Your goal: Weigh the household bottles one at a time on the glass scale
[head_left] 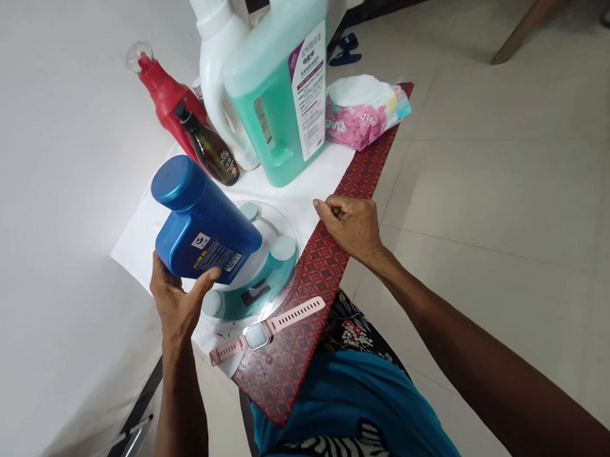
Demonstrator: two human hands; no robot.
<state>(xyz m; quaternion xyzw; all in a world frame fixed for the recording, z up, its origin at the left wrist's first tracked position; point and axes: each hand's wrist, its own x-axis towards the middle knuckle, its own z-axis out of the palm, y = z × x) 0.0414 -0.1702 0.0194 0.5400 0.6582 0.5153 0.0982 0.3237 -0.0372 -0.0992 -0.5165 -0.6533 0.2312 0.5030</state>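
My left hand (180, 296) is wrapped round the lower side of a blue bottle (199, 222) with a round cap, its thumb on the back label. The bottle is over a round glass kitchen scale (279, 273) with pale teal pads; whether its base touches the glass I cannot tell. My right hand (352, 223) is closed in a loose fist at the table's right edge, with nothing visible in it. A smartwatch (256, 336) with a pink strap lies stretched out along the near side of the scale.
Behind the scale stand a large jug of green liquid (276, 116), a white jug (222, 71), a dark pump bottle (209, 148) and a red bottle (170, 100). A tissue pack (364, 113) lies at the far right corner. A wall (57, 164) borders the left.
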